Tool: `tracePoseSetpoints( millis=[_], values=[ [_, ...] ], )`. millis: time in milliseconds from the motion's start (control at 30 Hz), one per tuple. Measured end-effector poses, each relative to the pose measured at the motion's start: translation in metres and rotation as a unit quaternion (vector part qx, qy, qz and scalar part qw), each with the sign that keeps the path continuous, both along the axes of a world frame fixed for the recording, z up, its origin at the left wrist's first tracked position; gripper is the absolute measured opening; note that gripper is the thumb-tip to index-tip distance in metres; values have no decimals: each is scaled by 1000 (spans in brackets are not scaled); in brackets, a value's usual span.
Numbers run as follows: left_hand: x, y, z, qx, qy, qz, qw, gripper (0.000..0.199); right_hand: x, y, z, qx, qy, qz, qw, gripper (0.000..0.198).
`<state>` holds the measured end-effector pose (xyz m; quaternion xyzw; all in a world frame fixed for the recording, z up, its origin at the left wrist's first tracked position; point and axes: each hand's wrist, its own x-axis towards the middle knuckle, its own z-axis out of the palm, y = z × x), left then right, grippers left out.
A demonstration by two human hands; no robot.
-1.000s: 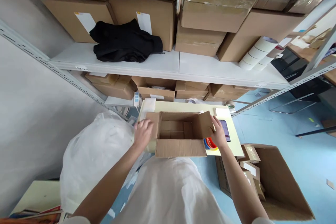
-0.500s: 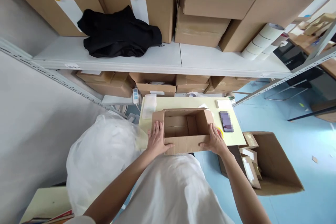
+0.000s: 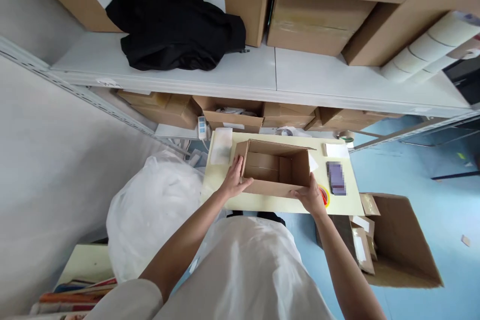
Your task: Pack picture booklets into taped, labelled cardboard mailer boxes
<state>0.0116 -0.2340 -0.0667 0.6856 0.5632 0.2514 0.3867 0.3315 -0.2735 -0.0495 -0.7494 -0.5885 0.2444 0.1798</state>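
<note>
A small brown cardboard box [image 3: 275, 188] with its top open is between my two hands over the pale yellow table. Inside, only bare cardboard walls and bottom show. My left hand [image 3: 235, 178] grips its left end, fingers along the side and thumb across the front. At the opposite end, my right hand [image 3: 311, 196] holds the front right corner, the thumb on the front wall. Just right of that hand lies a yellow-rimmed tape roll [image 3: 324, 196], partly covered by it. A phone [image 3: 336, 178] with a blurred screen rests farther right.
A shelf [image 3: 255, 79] crosses above the table [image 3: 268, 203], bearing a black garment [image 3: 180, 30], large cartons and white rolls [image 3: 431, 47]. A bulging white plastic bag [image 3: 153, 215] stands left. On the floor at right, an open carton [image 3: 407, 240] holds several small parcels.
Both hands have moved the box slightly away from my body. Its outspread side and front flaps no longer show as before. My view has shifted, bringing the shelf closer.
</note>
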Motion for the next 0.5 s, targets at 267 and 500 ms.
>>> tracePoseSetpoints(
  millis=[267, 500],
  values=[
    [-73, 64, -25, -71, 61, 331, 939, 40, 1, -1, 1, -6, -72, 22, 997, 104],
    [-69, 110, -76, -190, 144, 364, 900, 67, -3, 0, 11, -45, -98, 8, 994, 103]
  ],
)
